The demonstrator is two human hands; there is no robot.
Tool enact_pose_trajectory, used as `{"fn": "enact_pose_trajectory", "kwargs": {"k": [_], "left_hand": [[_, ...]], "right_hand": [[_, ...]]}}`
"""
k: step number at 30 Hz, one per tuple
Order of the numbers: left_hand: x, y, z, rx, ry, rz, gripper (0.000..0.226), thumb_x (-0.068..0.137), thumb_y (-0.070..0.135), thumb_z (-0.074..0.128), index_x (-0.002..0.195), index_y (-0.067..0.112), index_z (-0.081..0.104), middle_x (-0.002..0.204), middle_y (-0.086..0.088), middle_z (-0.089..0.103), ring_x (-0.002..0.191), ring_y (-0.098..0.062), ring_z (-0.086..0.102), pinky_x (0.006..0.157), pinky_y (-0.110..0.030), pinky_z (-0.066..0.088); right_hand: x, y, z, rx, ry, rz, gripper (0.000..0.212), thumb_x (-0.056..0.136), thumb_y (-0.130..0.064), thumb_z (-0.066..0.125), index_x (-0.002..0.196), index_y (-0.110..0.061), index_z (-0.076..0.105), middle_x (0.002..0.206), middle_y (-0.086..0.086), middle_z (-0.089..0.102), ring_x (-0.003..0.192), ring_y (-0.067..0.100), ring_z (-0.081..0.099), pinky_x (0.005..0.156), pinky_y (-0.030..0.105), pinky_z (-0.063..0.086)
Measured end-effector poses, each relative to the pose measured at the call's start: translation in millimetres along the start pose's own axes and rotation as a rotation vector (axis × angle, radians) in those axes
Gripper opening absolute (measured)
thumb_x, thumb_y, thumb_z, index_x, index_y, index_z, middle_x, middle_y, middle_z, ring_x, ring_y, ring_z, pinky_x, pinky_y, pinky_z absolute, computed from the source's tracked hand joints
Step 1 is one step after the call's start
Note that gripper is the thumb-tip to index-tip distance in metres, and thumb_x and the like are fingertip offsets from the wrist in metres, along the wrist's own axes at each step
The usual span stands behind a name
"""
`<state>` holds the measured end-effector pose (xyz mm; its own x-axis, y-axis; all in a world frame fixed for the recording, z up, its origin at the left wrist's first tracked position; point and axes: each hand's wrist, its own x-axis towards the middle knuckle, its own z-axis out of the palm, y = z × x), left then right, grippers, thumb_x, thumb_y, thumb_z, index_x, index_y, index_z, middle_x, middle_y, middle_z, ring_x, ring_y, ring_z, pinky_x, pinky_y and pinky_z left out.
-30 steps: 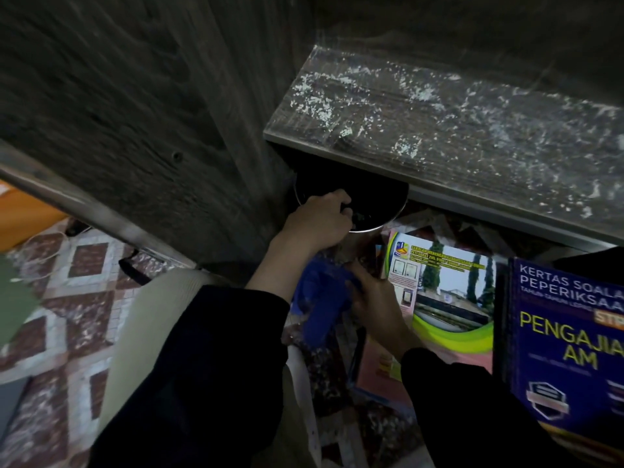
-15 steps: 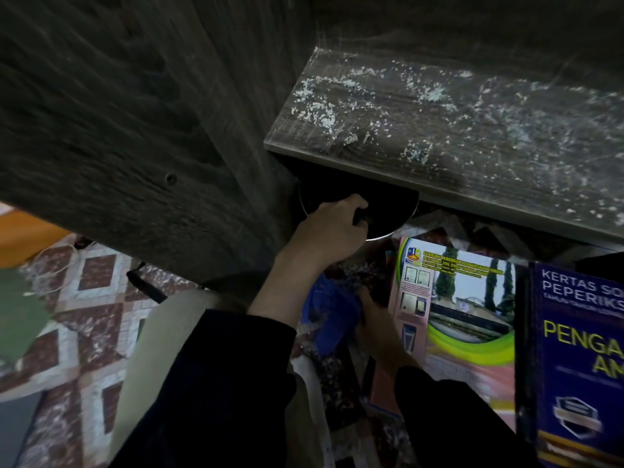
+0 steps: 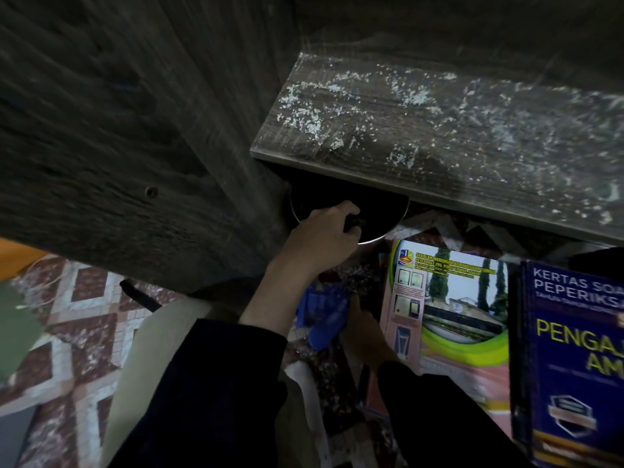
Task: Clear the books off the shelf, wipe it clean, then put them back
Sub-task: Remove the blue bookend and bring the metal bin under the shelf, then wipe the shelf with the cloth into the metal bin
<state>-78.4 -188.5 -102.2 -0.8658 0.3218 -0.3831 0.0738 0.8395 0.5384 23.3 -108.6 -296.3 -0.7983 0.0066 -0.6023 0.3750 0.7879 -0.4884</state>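
Note:
The grey wooden shelf board (image 3: 439, 143) carries no books and is strewn with white dust and flecks. Under its front edge sits a dark round pot (image 3: 378, 214) with a shiny rim. My left hand (image 3: 320, 234) grips a small dark knob at that rim. Lower down, my right hand (image 3: 363, 332) holds a crumpled blue cloth (image 3: 326, 319). On the floor to the right lie a book with a pink and green cover (image 3: 449, 319) and a dark blue book (image 3: 574, 349) printed with yellow letters.
The cabinet's dark side panel (image 3: 118, 130) fills the left. Beneath it lies a patterned red and white tiled floor (image 3: 77, 332) with a thin cord. My beige-clad lap (image 3: 152, 366) is at the bottom centre. More pink covers lie under my right arm.
The view has drifted a little, so the books sit further right in the frame. Both hands keep their holds on the knob and the cloth.

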Motion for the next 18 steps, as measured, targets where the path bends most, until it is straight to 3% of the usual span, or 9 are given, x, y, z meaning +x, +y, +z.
{"fn": "enact_pose_trajectory", "kwargs": {"k": [3, 6, 10, 14, 18], "left_hand": [[1, -1, 1, 0.002, -0.007, 0.0, 0.041, 0.097, 0.032, 0.046, 0.138, 0.028, 0.042, 0.131, -0.009, 0.054, 0.117, -0.023, 0.051, 0.093, -0.034, 0.045], [4, -1, 3, 0.003, -0.008, 0.0, 0.041, 0.096, 0.031, 0.048, 0.137, 0.028, 0.044, 0.134, -0.011, 0.052, 0.128, -0.024, 0.044, 0.098, -0.033, 0.042], [5, 2, 5, 0.001, 0.0, -0.002, 0.041, 0.095, 0.03, 0.049, 0.135, 0.027, 0.046, 0.135, -0.012, 0.052, 0.127, -0.026, 0.047, 0.101, -0.035, 0.042], [5, 9, 8, 0.01, -0.009, 0.012, 0.04, 0.094, 0.029, 0.05, 0.134, 0.026, 0.048, 0.133, -0.013, 0.055, 0.127, -0.025, 0.047, 0.102, -0.034, 0.041], [-4, 26, 11, 0.005, -0.04, 0.041, 0.039, 0.095, 0.026, 0.049, 0.133, 0.025, 0.049, 0.132, -0.009, 0.055, 0.125, -0.023, 0.048, 0.099, -0.029, 0.041]], "right_hand": [[-4, -4, -7, 0.072, -0.002, -0.023, 0.066, 0.094, -0.027, 0.037, 0.149, -0.002, 0.011, 0.131, 0.024, 0.051, 0.113, 0.037, 0.056, 0.083, 0.037, 0.045], [-13, -10, -19, 0.131, 0.057, -0.096, 0.061, 0.091, -0.015, 0.05, 0.146, -0.007, 0.025, 0.125, 0.023, 0.056, 0.108, 0.039, 0.058, 0.08, 0.04, 0.046], [-28, -22, -59, 0.154, 0.242, -0.174, 0.059, 0.082, -0.017, 0.052, 0.141, -0.013, 0.041, 0.119, 0.019, 0.061, 0.107, 0.039, 0.058, 0.081, 0.042, 0.046], [-47, -26, -114, 0.229, 0.376, -0.238, 0.044, 0.073, -0.022, 0.047, 0.114, -0.013, 0.063, 0.104, 0.015, 0.069, 0.097, 0.036, 0.064, 0.077, 0.04, 0.05], [-75, -15, -159, 0.219, 0.402, -0.228, 0.022, 0.085, -0.014, 0.054, 0.103, -0.02, 0.065, 0.094, 0.009, 0.071, 0.093, 0.03, 0.065, 0.073, 0.031, 0.044]]}}
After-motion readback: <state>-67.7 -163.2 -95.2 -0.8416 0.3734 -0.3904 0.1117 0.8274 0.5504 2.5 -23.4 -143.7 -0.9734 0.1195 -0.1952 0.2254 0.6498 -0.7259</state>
